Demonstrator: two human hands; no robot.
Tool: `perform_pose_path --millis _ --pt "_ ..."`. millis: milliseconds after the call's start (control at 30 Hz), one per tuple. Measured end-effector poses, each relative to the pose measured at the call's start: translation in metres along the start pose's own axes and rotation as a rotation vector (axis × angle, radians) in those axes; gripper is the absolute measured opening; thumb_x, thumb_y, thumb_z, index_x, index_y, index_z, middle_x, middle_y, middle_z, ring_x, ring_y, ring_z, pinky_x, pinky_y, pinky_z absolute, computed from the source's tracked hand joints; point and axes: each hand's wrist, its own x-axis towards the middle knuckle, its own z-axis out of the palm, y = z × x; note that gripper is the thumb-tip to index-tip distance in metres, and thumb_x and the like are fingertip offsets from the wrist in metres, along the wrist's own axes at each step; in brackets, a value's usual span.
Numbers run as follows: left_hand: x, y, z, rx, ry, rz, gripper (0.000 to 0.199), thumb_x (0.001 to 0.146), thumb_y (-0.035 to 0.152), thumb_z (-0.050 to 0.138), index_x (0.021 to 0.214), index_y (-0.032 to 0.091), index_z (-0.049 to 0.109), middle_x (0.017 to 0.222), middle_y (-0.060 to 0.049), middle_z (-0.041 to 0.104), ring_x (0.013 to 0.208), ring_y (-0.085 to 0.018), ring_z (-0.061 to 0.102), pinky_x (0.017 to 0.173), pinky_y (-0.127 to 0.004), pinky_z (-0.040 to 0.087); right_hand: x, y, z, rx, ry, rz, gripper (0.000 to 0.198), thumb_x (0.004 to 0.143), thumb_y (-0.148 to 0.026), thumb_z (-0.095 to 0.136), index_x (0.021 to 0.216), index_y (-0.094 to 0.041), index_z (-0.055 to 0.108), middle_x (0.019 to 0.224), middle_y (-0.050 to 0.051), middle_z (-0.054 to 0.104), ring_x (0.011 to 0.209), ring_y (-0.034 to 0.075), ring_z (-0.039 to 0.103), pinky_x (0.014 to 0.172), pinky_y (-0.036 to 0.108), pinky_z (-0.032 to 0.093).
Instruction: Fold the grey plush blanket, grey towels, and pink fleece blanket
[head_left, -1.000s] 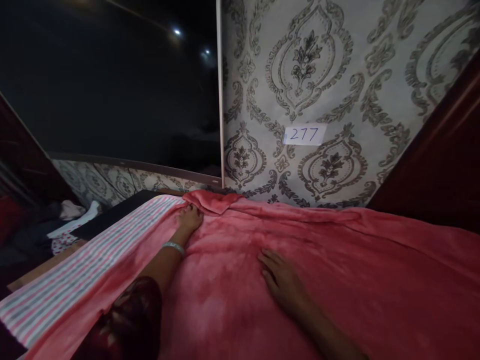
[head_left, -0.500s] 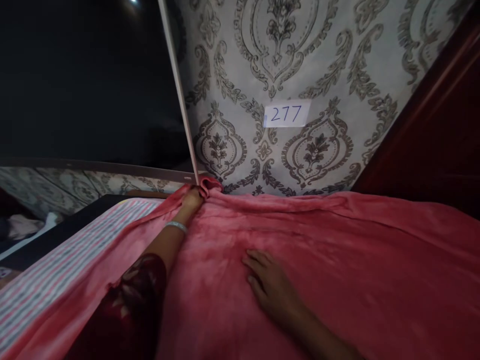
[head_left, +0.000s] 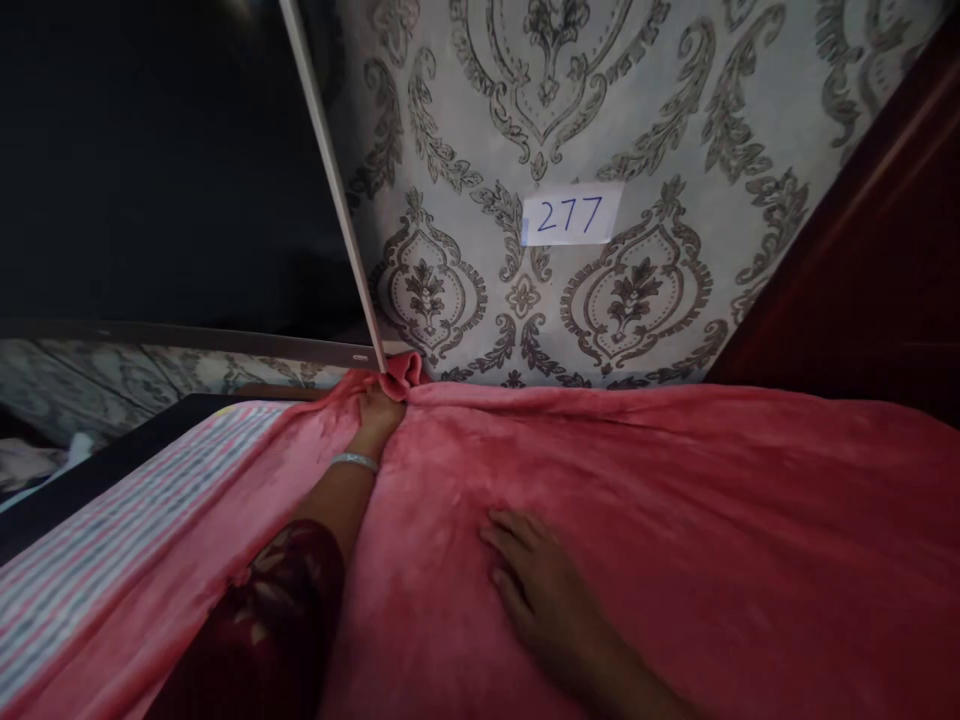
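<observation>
A plush pink-red blanket [head_left: 660, 520] spreads over the bed, its far edge running along the wall. My left hand [head_left: 380, 408] is at that far edge, below the corner of the dark screen, closed on a bunched fold of the blanket; its fingertips are partly hidden by the cloth. A pale bracelet [head_left: 355, 461] circles the left wrist. My right hand [head_left: 536, 580] rests palm down on the blanket nearer to me, fingers stretched out and holding nothing. At the left, a striped sheet [head_left: 142, 530] shows beyond the blanket's side edge.
A large dark screen [head_left: 165, 180] with a light frame stands at the upper left, close above my left hand. Patterned wallpaper [head_left: 442, 130] backs the bed, with a paper label reading 277 [head_left: 571, 215]. Dark red wood [head_left: 870, 270] slants down at the right.
My left hand has shifted slightly left with the bunched fold, and the blanket covers more of the striped sheet. My right hand stays nearly in place. The view has moved a little.
</observation>
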Motion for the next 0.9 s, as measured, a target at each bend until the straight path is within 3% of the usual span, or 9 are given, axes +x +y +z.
perform_pose_path --millis 133,267,333,400,533,667,767,900 --pt "-0.024 -0.016 -0.023 0.071 -0.140 0.085 0.043 0.094 0.035 0.051 0.131 0.017 0.066 0.134 -0.016 0.066 0.128 -0.032 0.059 0.108 -0.041 0.043 -0.001 0.006 0.003 0.006 0.014 -0.037 0.045 0.090 -0.017 0.048 0.131 -0.018 0.068 0.136 0.013 0.063 0.127 0.029 0.057 0.110 0.053 0.046" --pt "-0.070 -0.067 -0.060 0.151 -0.192 0.137 0.052 0.097 0.045 0.046 0.146 0.031 0.052 0.159 -0.005 0.045 0.149 -0.025 0.034 0.120 -0.043 0.027 0.000 0.010 0.008 0.015 0.037 -0.054 0.045 0.091 -0.018 0.047 0.131 -0.017 0.068 0.133 0.014 0.065 0.126 0.030 0.057 0.110 0.055 0.045" --pt "-0.093 -0.100 -0.082 0.199 -0.200 0.054 0.054 0.098 0.045 0.041 0.150 0.030 0.048 0.162 -0.008 0.040 0.150 -0.027 0.033 0.119 -0.050 0.027 0.000 0.011 0.010 0.019 0.039 -0.058 0.045 0.091 -0.018 0.047 0.130 -0.018 0.068 0.133 0.013 0.065 0.126 0.029 0.057 0.110 0.054 0.045" --pt "-0.112 -0.132 -0.105 0.243 -0.200 -0.079 0.056 0.098 0.044 0.036 0.148 0.023 0.050 0.158 -0.015 0.044 0.144 -0.034 0.042 0.112 -0.056 0.035 0.001 0.011 0.010 0.016 0.036 -0.059 0.044 0.091 -0.019 0.046 0.128 -0.018 0.069 0.133 0.014 0.065 0.125 0.029 0.057 0.110 0.054 0.045" --pt "-0.149 -0.180 -0.143 0.286 -0.207 -0.257 0.051 0.095 0.039 0.037 0.127 0.013 0.067 0.135 -0.023 0.063 0.124 -0.035 0.060 0.101 -0.049 0.047 0.001 0.012 0.007 0.003 0.023 -0.066 0.043 0.092 -0.021 0.045 0.127 -0.015 0.070 0.133 0.015 0.064 0.125 0.028 0.056 0.111 0.053 0.043" --pt "-0.200 -0.201 -0.164 0.297 -0.199 -0.308 0.048 0.093 0.041 0.040 0.110 0.011 0.073 0.121 -0.022 0.069 0.117 -0.033 0.064 0.097 -0.039 0.048 0.004 0.015 0.006 -0.019 0.012 -0.092 0.044 0.093 -0.023 0.042 0.125 -0.011 0.070 0.131 0.016 0.065 0.124 0.029 0.056 0.111 0.052 0.042" --pt "-0.245 -0.209 -0.172 0.273 -0.207 -0.337 0.048 0.092 0.044 0.042 0.113 0.011 0.071 0.116 -0.020 0.072 0.108 -0.031 0.067 0.088 -0.033 0.050 0.006 0.012 0.003 -0.038 0.005 -0.107 0.044 0.092 -0.023 0.041 0.124 -0.013 0.070 0.128 0.015 0.067 0.123 0.029 0.057 0.111 0.053 0.041" --pt "-0.287 -0.218 -0.181 0.223 -0.224 -0.376 0.040 0.090 0.043 0.048 0.106 0.015 0.071 0.107 -0.015 0.075 0.100 -0.028 0.069 0.081 -0.030 0.050 -0.021 -0.021 -0.014 -0.048 -0.026 -0.183 0.040 0.092 -0.024 0.043 0.119 -0.016 0.071 0.126 0.015 0.066 0.122 0.031 0.057 0.109 0.054 0.041"
